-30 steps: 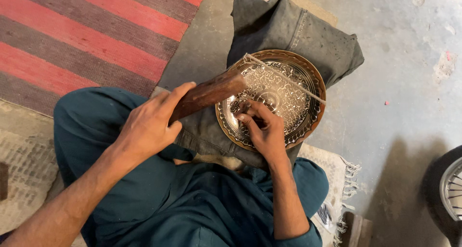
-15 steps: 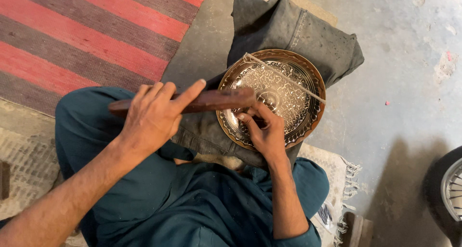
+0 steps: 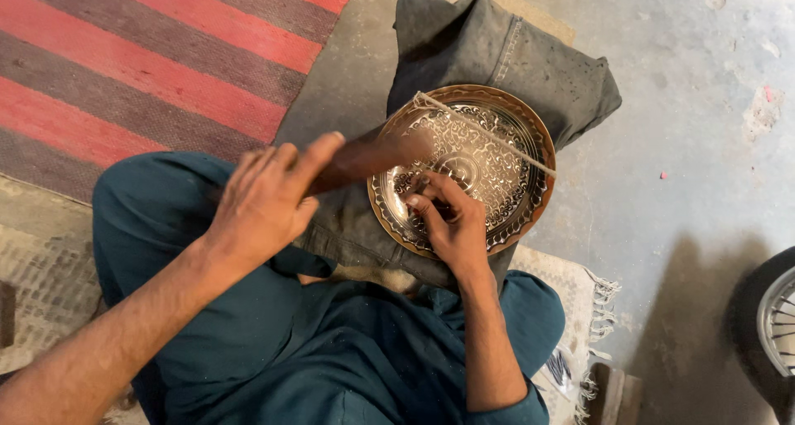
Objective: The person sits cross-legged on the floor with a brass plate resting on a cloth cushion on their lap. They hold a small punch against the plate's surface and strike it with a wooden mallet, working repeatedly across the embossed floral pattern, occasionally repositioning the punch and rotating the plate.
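1. Head view: the person sits cross-legged on the floor with a round engraved metal plate (image 3: pixel 480 164) propped on a dark grey cushion (image 3: pixel 497 52), just ahead of the knees.
2. Left hand (image 3: pixel 265 201): fingers curled around a brown wooden mallet (image 3: pixel 364 156). The mallet is motion-blurred; its long axis runs from the hand up and right, with the far end over the plate's left rim.
3. Right hand (image 3: pixel 451 222): fingertips bunched and pressed to the plate's lower-left face, apparently pinching a small tool. The tool itself is too hidden to tell.
4. Key relation: the right hand lies on the plate; the mallet head sits just left of and above it, near those fingertips. The right hand is the nearer to the plate.
5. A thin pale cord (image 3: pixel 489 131) crosses the plate slantwise.
6. Surface: bare grey concrete floor (image 3: pixel 687 102).
7. Room: red-and-grey striped rug (image 3: pixel 132 61) at left, fringed mat (image 3: pixel 571 292) under the person, part of a wheel (image 3: pixel 770 326) at the right edge.
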